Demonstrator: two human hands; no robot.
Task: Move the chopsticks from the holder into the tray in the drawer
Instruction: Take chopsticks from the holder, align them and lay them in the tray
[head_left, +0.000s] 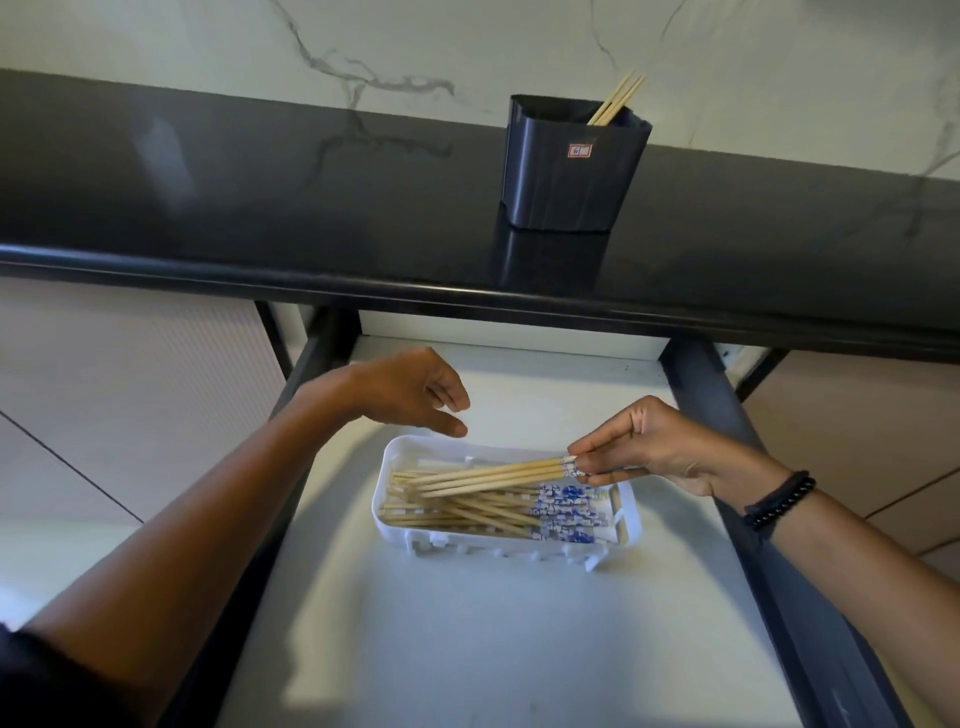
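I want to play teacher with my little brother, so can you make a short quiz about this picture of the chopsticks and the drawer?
1. True or false: the black holder on the countertop is empty.
2. Which hand pinches the bundle of chopsticks over the white tray? A) left B) right C) both
3. Fill in: the tray sits inside the open ____.

Key
1. False: a few chopsticks poke out of it.
2. B, the right hand; the left hand is open and holds nothing.
3. drawer
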